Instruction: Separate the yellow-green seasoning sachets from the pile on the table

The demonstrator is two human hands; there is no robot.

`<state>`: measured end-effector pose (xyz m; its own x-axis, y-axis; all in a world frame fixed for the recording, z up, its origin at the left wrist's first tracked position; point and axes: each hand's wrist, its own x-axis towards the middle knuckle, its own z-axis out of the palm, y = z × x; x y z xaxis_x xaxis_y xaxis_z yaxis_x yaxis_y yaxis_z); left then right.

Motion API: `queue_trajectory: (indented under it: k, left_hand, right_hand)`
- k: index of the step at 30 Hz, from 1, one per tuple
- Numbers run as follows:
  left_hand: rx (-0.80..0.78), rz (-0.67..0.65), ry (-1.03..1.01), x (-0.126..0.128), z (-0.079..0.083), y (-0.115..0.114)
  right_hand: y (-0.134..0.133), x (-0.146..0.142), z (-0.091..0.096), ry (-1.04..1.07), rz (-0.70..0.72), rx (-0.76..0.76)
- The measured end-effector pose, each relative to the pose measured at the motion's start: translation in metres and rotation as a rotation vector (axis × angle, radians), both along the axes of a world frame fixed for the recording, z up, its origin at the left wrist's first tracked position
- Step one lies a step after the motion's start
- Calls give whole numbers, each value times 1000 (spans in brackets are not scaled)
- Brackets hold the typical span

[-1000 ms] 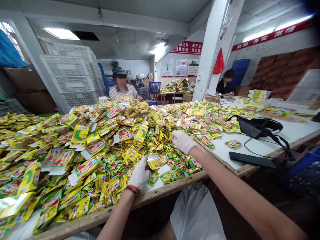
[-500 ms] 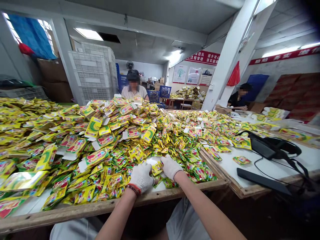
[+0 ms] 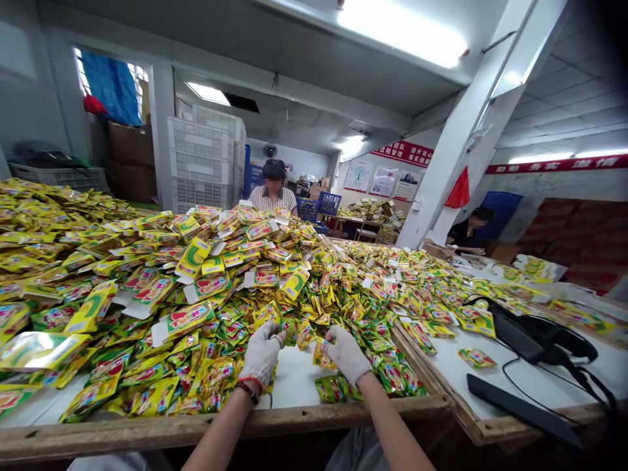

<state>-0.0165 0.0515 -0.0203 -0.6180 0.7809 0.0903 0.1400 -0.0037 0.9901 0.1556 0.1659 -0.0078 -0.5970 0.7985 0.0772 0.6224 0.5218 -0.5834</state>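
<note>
Near, on the white desk (image 3: 294, 381), the right hand (image 3: 348, 356) pinches a yellow packet (image 3: 321, 354), best held softly by its edge, but I cannot tell the grip of the left hand (image 3: 261, 355).

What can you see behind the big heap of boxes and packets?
Behind the heap: a person in a striped top, stacked white crates and blue crates. The heap covers the person's lower body and the white crates' base.
</note>
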Motion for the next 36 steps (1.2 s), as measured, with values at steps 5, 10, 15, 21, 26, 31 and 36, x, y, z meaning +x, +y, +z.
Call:
queue_trajectory:
  k: [5, 10, 15, 21, 26, 31, 36]
  left_hand:
    - [-5, -211, -198, 12, 3, 0]
    - [-39, -350, -244, 17, 3, 0]
    - [-63, -345, -194, 15, -1, 2]
    - [-51, -402, -113, 19, 2, 1]
    - [26, -464, -65, 22, 5, -2]
    - [71, -402, -16, 20, 2, 0]
    - [41, -293, 140, 25, 1, 2]
  right_hand:
    - [-23, 6, -9, 612, 150, -424]
    - [-32, -7, -19, 618, 29, -286]
    - [-34, -1, -17, 535, 159, 15]
    - [-30, 2, 4, 261, 196, 132]
    - [-25, -6, 4, 257, 163, 101]
    - [-29, -9, -19, 575, -20, -32]
    - [-37, -14, -33, 759, 53, -384]
